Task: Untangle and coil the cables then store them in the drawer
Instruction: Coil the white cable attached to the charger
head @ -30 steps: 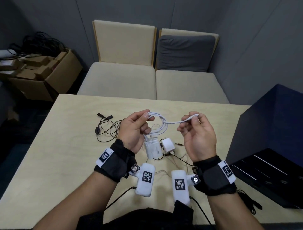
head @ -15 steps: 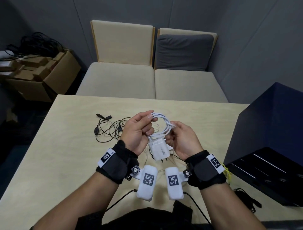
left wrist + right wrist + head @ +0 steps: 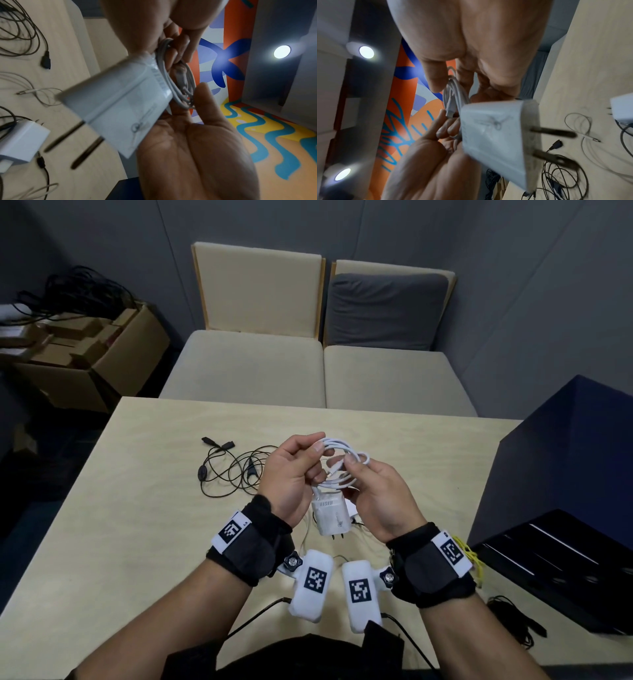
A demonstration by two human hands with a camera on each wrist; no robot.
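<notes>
A white cable (image 3: 337,444) is wound into a small coil, held above the wooden table (image 3: 144,508). Its white plug adapter (image 3: 330,517) hangs below the coil, prongs down. My left hand (image 3: 317,448) grips the top of the coil between thumb and fingers. My right hand (image 3: 351,465) pinches the cable's loose end against the coil. The wrist views show the adapter (image 3: 120,97) (image 3: 498,135) close up and blurred, with the coil (image 3: 181,83) (image 3: 455,92) behind it. A dark blue cabinet (image 3: 565,474) stands at the right with its dark drawer (image 3: 534,570) open.
A tangled thin black cable (image 3: 236,470) lies on the table left of my hands. Under my hands are a second white adapter (image 3: 22,142) and thin white and black wires. Another black cable (image 3: 513,618) lies by the drawer. Two chairs stand behind the table.
My right hand, which held the cable end stretched out to the right, has come in to the coil and now pinches the end against it. The left hand kept its grip.
</notes>
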